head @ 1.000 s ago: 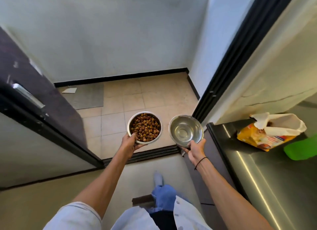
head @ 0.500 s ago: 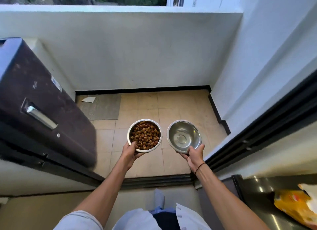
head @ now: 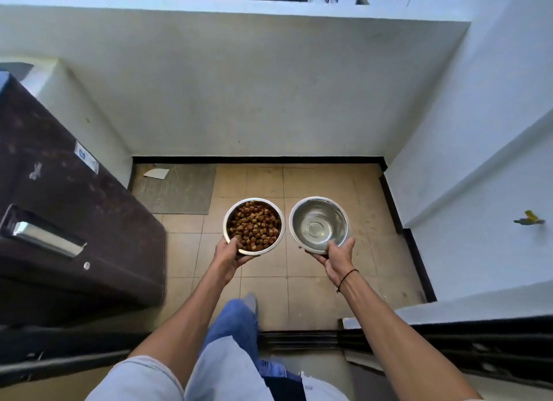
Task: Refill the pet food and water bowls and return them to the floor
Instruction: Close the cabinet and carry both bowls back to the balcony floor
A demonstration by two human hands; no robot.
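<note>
I carry two steel bowls side by side at arm's length, above a tiled balcony floor (head: 323, 290). My left hand (head: 229, 255) grips the near rim of the food bowl (head: 253, 226), which is heaped with brown kibble. The water bowl (head: 319, 223) is held by its near rim in my right hand (head: 336, 258), which has a black band at the wrist. That bowl holds clear water. Both bowls are level and apart from each other.
A dark brown door (head: 68, 221) with a metal handle stands open on the left. A grey mat (head: 176, 188) lies in the far left corner. White walls enclose the balcony. A dark sliding track (head: 299, 337) crosses the threshold, and my leg in jeans (head: 236, 320) steps over it.
I have stepped forward through the doorway onto the balcony, both bowls still held. The counter with the food bag has passed out of view on the right.
</note>
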